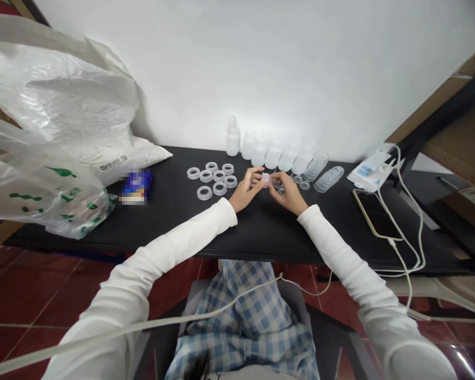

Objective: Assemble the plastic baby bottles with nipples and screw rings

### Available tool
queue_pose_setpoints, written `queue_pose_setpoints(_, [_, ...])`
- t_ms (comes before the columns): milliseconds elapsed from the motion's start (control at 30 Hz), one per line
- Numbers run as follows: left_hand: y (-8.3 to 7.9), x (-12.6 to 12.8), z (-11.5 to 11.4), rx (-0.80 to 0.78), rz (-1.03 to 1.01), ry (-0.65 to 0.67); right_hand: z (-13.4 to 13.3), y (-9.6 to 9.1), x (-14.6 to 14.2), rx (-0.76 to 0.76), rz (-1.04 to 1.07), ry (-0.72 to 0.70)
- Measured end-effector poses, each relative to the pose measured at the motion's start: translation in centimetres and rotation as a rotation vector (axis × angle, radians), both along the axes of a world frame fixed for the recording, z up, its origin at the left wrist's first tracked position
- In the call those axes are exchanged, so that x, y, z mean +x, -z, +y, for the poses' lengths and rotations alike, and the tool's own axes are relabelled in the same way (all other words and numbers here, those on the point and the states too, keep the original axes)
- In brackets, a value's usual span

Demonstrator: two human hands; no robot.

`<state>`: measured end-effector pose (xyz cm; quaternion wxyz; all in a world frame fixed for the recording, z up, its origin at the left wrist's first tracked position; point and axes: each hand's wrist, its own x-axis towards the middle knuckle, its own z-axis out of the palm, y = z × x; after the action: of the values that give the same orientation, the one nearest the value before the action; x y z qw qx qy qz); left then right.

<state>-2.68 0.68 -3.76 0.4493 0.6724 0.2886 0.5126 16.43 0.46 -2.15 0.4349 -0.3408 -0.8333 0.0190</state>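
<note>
My left hand (246,190) pinches a translucent bottle collar ring (265,179) over the black table. Close beside it, my right hand (288,193) has its fingers closed on a small clear bottle nipple (273,181) that meets the ring. To the left lie several more collar rings (205,193), flat on the table. Behind my hands stand several frosted white bottles (273,156) in a cluster. One baby bottle (233,138) with a clear top stands upright at their left. Loose clear nipples (305,185) lie just beyond my right hand, partly hidden by it.
Two stacks of clear caps (328,179) lie to the right. Farther right are a phone (376,214), a white power strip (370,170) and cables. Plastic bags (55,105) and a blue packet (136,186) occupy the left. A white wall backs the table (150,224).
</note>
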Motion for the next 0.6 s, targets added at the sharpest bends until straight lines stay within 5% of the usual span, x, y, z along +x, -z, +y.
queue_pose_setpoints(133, [-0.4, 0.1, -0.6, 0.102, 0.126, -0.111, -0.1, 0.3, -0.7, 0.018, -0.007, -0.039])
queue_pose_setpoints(367, [-1.3, -0.5, -0.3, 0.008, 0.111, -0.293, 0.2, -1.0, 0.5, 0.156, -0.231, 0.034])
queue_pose_setpoints(467, [-2.0, -3.2, 0.2, -0.042, -0.01, -0.417, 0.0, -2.1, 3.4, 0.162, -0.207, 0.206])
queue_pose_setpoints(600, [-2.2, -10.3, -0.5, 0.011, -0.06, -0.531, -1.5, -2.8, 8.3, 0.122, -0.298, 0.4])
